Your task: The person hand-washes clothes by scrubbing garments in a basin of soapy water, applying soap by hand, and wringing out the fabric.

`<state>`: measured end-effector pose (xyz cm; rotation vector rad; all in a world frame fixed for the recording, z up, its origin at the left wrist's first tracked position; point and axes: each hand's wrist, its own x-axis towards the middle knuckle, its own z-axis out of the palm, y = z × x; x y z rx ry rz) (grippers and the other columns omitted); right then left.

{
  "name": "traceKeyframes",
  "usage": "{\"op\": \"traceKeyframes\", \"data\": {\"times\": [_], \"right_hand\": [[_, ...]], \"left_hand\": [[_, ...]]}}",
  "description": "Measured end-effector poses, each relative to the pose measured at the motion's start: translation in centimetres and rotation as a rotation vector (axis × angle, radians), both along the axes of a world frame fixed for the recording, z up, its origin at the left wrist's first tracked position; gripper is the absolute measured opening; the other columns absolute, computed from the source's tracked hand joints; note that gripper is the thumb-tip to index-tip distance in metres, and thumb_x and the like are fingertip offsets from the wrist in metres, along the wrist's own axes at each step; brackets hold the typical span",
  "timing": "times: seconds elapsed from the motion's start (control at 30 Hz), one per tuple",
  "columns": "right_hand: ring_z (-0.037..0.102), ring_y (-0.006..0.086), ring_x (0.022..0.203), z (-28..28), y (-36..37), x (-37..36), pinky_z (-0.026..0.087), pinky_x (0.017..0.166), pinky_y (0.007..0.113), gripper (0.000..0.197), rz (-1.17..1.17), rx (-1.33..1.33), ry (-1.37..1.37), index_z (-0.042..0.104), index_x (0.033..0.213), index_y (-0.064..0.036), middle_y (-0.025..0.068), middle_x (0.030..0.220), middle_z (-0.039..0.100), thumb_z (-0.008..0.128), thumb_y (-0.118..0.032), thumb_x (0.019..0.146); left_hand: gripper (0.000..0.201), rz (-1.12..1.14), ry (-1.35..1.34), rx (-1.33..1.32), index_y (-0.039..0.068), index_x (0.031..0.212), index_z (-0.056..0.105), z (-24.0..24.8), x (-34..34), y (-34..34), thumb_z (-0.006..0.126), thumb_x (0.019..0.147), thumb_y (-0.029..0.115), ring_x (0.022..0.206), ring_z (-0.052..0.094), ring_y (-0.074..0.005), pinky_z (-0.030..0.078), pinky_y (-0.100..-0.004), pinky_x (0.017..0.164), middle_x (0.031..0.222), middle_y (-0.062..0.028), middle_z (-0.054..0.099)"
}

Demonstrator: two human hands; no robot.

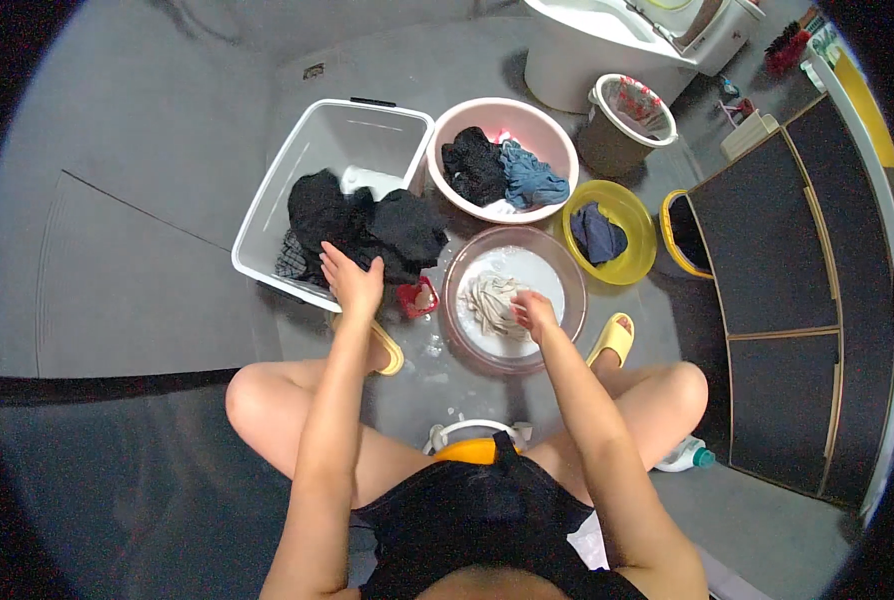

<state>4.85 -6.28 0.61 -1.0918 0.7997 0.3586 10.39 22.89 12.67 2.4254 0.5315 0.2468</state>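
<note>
My left hand (354, 283) is open, its fingers stretched and thumb apart, at the near edge of a heap of black clothes (407, 228). That heap hangs over the rim of a grey-white storage bin (257, 225). My right hand (535, 314) is over a translucent pinkish basin (457, 335) with milky, sudsy water in it. Its fingers are apart and slightly bent, beside a wet whitish striped cloth (495, 303); whether they touch it I cannot tell. A small red dish (419, 298) sits on the floor between the bin and this basin.
A pink basin (569, 145) behind holds black and blue clothes. To its right stand a yellow basin (639, 262) with a dark cloth and a lined waste bin (599, 140). A toilet (567, 60) is at the back, dark cabinets (767, 260) at right, a white bottle (679, 456) near my right knee.
</note>
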Motion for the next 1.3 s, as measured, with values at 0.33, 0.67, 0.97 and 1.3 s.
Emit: {"op": "traceKeyframes", "data": {"times": [0.33, 0.67, 0.97, 1.3], "right_hand": [[0.057, 0.0325, 0.082, -9.8, 0.5, -3.0, 0.044, 0.076, 0.038, 0.037, 0.744, -1.278, -0.602, 0.06, 0.094, -0.0079, 0.0165, 0.083, 0.059, 0.065, -0.033, 0.066], [0.047, 0.0126, 0.077, -1.5, -4.7, 0.2, 0.037, 0.072, 0.024, 0.018, -0.403, -0.245, -0.413, 0.052, 0.089, -0.0006, 0.0026, 0.079, 0.053, 0.05, -0.016, 0.08], [0.043, 0.0087, 0.079, -1.0, -7.4, -6.2, 0.036, 0.069, 0.022, 0.022, -0.192, -0.628, -0.063, 0.051, 0.095, -0.0002, 0.0021, 0.085, 0.05, 0.053, -0.015, 0.079], [0.052, 0.0366, 0.099, -7.3, -9.8, -6.5, 0.041, 0.082, 0.038, 0.06, 0.247, -0.942, 0.403, 0.048, 0.106, 0.0075, 0.0274, 0.103, 0.054, 0.067, -0.029, 0.062]], "left_hand": [[0.046, -0.699, -0.373, 0.41, 0.018, 0.112, 0.052, -0.5, -3.4, -5.9, 0.058, 0.067, 0.014, 0.119, 0.03, -0.0314, 0.019, -0.0537, 0.096, 0.126, -0.0099, 0.038], [0.061, -0.899, -0.055, 0.188, 0.015, 0.123, 0.04, -7.1, -3.2, -13.2, 0.063, 0.066, 0.014, 0.12, 0.028, -0.0386, 0.028, -0.045, 0.097, 0.131, -0.0176, 0.028], [0.094, -0.847, 0.612, 0.165, 0.029, 0.135, 0.014, -14.5, -2.9, -19.0, 0.07, 0.061, 0.046, 0.125, 0.016, -0.0415, 0.024, -0.0516, 0.097, 0.14, -0.0175, 0.008], [0.049, -0.473, -0.151, 0.126, 0.015, 0.118, 0.046, -15.2, 0.5, -12.9, 0.061, 0.071, 0.018, 0.114, 0.036, -0.0326, 0.033, -0.0436, 0.09, 0.129, -0.0114, 0.035]]}}
